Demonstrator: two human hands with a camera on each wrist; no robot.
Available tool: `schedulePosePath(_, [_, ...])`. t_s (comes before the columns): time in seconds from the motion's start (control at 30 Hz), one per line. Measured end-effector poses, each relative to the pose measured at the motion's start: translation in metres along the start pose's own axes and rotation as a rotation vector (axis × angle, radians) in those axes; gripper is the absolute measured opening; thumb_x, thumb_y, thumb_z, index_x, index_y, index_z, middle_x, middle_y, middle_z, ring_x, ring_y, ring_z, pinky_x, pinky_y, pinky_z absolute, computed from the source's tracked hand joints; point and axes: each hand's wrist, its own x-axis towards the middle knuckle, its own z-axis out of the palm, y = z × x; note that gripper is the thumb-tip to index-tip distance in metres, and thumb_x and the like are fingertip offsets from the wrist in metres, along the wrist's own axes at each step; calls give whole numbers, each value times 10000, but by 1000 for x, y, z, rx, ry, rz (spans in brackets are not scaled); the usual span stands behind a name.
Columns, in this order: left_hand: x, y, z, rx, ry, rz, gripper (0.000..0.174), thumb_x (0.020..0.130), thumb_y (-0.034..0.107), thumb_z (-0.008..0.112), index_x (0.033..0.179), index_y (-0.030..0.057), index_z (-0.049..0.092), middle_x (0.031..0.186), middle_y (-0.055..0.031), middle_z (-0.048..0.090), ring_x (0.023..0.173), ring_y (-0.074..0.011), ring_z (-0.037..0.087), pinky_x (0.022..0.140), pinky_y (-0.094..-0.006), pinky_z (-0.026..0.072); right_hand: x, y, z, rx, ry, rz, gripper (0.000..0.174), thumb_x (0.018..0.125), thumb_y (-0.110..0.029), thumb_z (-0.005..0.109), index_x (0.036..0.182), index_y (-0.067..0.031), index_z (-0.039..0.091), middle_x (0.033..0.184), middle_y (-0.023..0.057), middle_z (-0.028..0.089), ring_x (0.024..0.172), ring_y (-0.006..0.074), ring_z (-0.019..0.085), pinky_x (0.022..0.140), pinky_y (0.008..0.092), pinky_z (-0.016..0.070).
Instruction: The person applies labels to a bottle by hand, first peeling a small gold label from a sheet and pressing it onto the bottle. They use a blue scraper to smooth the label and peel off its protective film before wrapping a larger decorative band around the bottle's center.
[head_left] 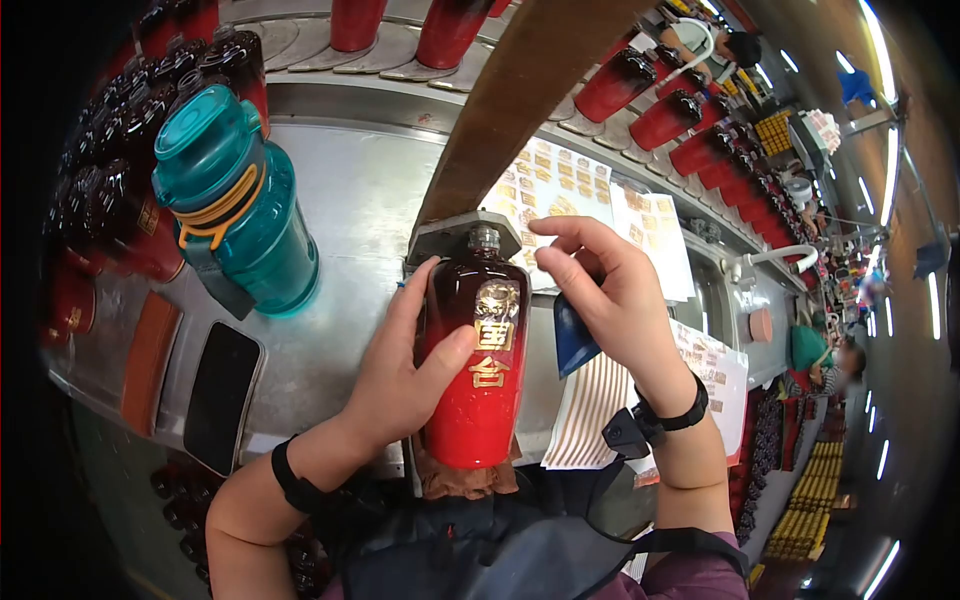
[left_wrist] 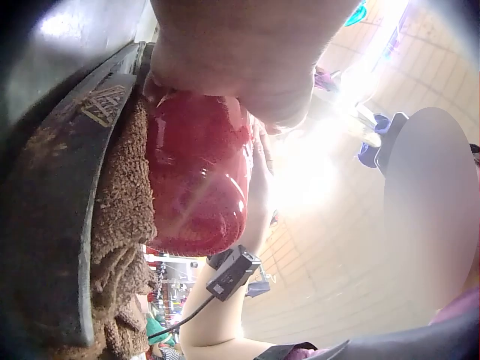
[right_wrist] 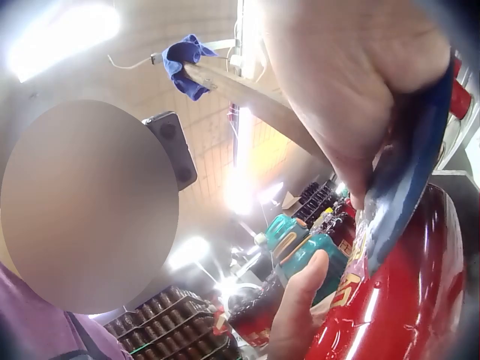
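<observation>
While left grip (head_left: 403, 378) clasps red bottle (head_left: 494, 385), presumably to steady it, right grip (head_left: 612, 290) at two o'clock holds blue scraper (head_left: 573, 345).

The head view looks down, closer wrist views upward, sharing the bottle (head_left: 486, 400).

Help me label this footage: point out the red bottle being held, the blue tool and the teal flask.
Red bottle (head_left: 494, 336): head view, gold front lettering.
Blue tool (head_left: 573, 342): head view, flat face.
Teal flask (head_left: 264, 228): head view, body below the cap.
</observation>
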Motion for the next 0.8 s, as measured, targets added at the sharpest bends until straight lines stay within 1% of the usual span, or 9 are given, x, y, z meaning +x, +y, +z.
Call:
schedulePosePath(0.03, [0, 2, 1, -58, 19, -43, 709, 961, 202, 625, 1517, -53, 267, 1441, -192, 446, 1325, -257, 474, 1115, -377, 383, -5, 5, 2, 2, 11, 4, 289, 928, -130, 708, 1189, -15, 664, 900, 42, 674, 653, 81, 572, 632, 242, 486])
schedulePosePath(0.1, [1, 5, 3, -131, 17, -49, 698, 967, 202, 628, 1513, -57, 278, 1427, -191, 469, 1311, -243, 492, 1108, -367, 396, -20, 16, 9, 267, 44, 76, 403, 942, -159, 707, 1295, 2, 595, 1031, 53, 674, 689, 58, 567, 655, 230, 495])
schedulePosePath(0.13, [1, 6, 3, -122, 20, -50, 704, 967, 205, 632, 1511, -63, 275, 1419, -195, 479, 1303, -242, 500, 1103, -368, 403, -29, 21, 15, 354, -8, 101, 525, 943, -189, 715, 1383, 13, 513, 1140, 74, 641, 717, 52, 563, 671, 224, 499])
schedulePosePath(0.17, [1, 7, 4, -112, 22, -52, 710, 967, 208, 637, 1509, -68, 272, 1412, -199, 488, 1295, -241, 509, 1098, -369, 409, -36, 28, 22, 426, -41, 102, 630, 911, -228, 755, 1421, 17, 477, 1183, 111, 619, 729, 60, 562, 678, 225, 496])
schedulePosePath(0.23, [3, 9, 7, -96, 26, -32, 715, 963, 194, 644, 1505, -80, 268, 1398, -210, 503, 1281, -239, 522, 1090, -368, 419, -45, 29, 38, 442, -41, 145, 738, 876, -272, 793, 1450, 28, 437, 1183, 138, 614, 719, 68, 548, 685, 221, 493])
schedulePosePath(0.27, [4, 10, 9, -71, 26, -16, 708, 962, 171, 643, 1504, -82, 266, 1397, -208, 506, 1279, -238, 523, 1088, -367, 422, -47, 29, 41, 416, -48, 129, 819, 849, -304, 816, 1472, 30, 404, 1190, 160, 605, 711, 70, 514, 666, 215, 477])
schedulePosePath(0.4, [5, 11, 9, -77, 19, -15, 682, 960, 107, 631, 1502, -87, 264, 1397, -202, 510, 1273, -235, 528, 1085, -362, 426, -48, 35, 50, 461, -28, 112, 839, 850, -324, 812, 1483, 29, 390, 1208, 154, 585, 698, 64, 456, 621, 219, 438])
schedulePosePath(0.6, [6, 9, 9, -83, 14, 20, 659, 962, 78, 611, 1502, -82, 269, 1408, -195, 501, 1287, -236, 518, 1101, -364, 412, -48, 37, 50, 579, -48, 115, 804, 881, -297, 785, 1488, 42, 380, 1192, 101, 570, 723, 57, 466, 634, 216, 437])
schedulePosePath(0.8, [6, 8, 8, -66, -12, 21, 625, 979, 79, 574, 1505, -75, 275, 1422, -194, 491, 1296, -233, 510, 1108, -363, 404, -51, 35, 48, 649, -57, 131, 763, 907, -279, 762, 1489, 39, 384, 1167, 83, 555, 730, 52, 458, 640, 210, 430])
